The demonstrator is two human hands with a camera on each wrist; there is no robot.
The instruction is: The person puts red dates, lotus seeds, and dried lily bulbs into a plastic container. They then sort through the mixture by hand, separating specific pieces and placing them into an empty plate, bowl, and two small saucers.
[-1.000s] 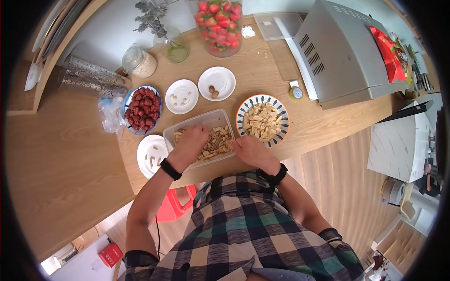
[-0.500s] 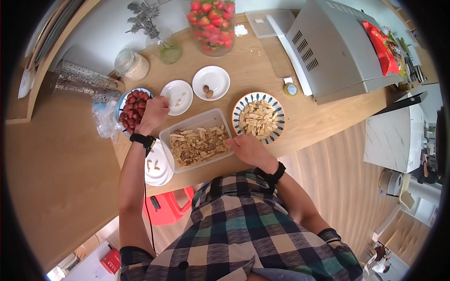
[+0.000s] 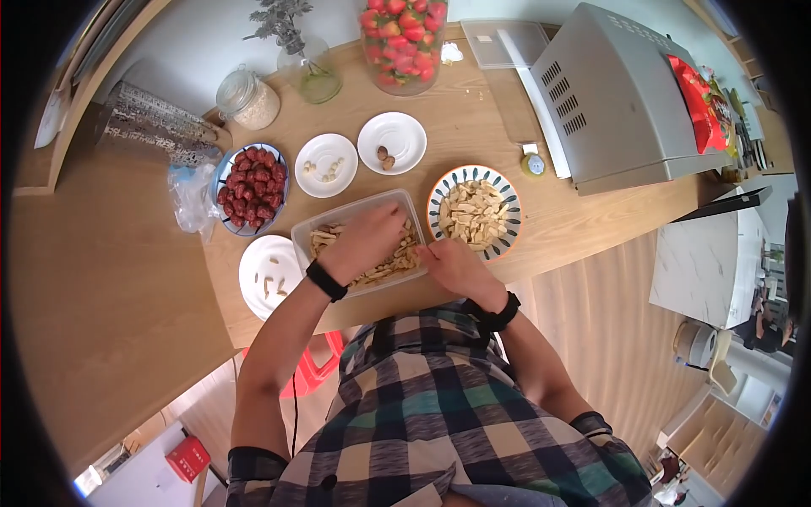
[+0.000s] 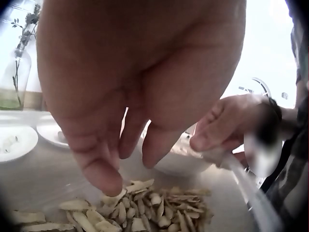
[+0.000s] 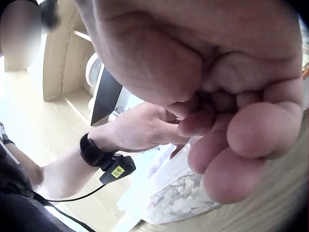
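A clear plastic container at the table's front holds pale, dried-looking slices. My left hand is over it, its fingers reaching down. In the left wrist view one fingertip is right at a slice, and no piece shows between the fingers. My right hand grips the container's right rim, its fingers curled at the edge. Just right of the container is a patterned plate heaped with similar pale pieces. At its left, a white plate bears several small slivers.
Behind the container are a white plate with small pale bits and another with brown nuts. A blue-rimmed plate of red dates stands left. Farther back are a glass jar, a vase, strawberries and a grey appliance.
My left hand went from the container to the small white plate beside the dates, then came back over the container. My right hand has stayed at the container's right rim.
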